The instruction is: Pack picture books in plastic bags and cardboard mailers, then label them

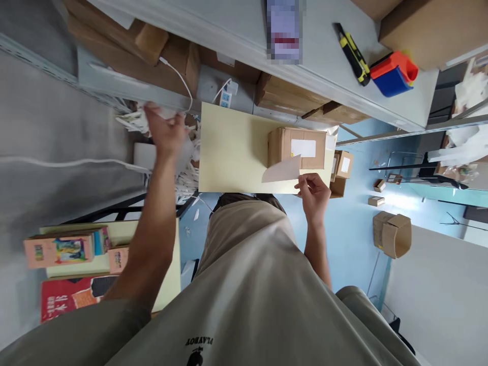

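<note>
My right hand (314, 193) is closed in a pinch on the corner of a pale sheet of paper (281, 170). The sheet hangs over the front edge of a small cream table (232, 152). Just behind it on the table lies a cardboard box (296, 147) with a white label (303, 148) on top. My left hand (164, 129) reaches far to the left, over a heap of white paper strips (186, 175). Its fingers are curled round a white paper scrap (163, 112), slightly blurred.
A grey shelf (244, 30) runs across the top with a yellow-black utility knife (354, 53), a red and blue tool (394, 73) and cardboard boxes. A power strip (225, 96) and white cables lie below it. Boxed books (64, 249) sit at lower left. Small boxes (392, 234) stand on the blue floor.
</note>
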A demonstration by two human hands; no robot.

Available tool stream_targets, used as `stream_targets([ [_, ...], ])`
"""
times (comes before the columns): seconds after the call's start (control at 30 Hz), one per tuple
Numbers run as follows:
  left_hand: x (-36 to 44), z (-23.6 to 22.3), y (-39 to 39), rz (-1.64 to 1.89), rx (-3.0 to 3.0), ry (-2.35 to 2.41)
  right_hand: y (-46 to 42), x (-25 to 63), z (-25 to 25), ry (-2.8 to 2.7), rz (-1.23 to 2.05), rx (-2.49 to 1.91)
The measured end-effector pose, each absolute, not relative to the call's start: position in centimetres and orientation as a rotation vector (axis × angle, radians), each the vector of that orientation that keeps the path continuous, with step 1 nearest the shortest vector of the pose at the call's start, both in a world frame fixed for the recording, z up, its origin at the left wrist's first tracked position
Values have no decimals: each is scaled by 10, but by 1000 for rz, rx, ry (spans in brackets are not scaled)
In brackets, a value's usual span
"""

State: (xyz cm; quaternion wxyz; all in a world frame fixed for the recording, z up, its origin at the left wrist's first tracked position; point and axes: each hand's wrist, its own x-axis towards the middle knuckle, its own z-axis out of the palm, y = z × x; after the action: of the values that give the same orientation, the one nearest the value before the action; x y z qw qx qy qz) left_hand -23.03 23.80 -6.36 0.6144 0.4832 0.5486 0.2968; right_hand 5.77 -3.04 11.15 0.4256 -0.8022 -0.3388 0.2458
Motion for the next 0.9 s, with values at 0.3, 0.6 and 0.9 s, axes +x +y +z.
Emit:
stream_targets([
  [0.3,-47,56,70,545,718,833,-38,87,108,-1088,569,-2005],
  [0.6,20,49,43,636,708,1089,-43,147,74,-1147,891,-1864],
  [0.9,83,35,17,782,606,1314,-61,262,33,-936,1024,-1778],
])
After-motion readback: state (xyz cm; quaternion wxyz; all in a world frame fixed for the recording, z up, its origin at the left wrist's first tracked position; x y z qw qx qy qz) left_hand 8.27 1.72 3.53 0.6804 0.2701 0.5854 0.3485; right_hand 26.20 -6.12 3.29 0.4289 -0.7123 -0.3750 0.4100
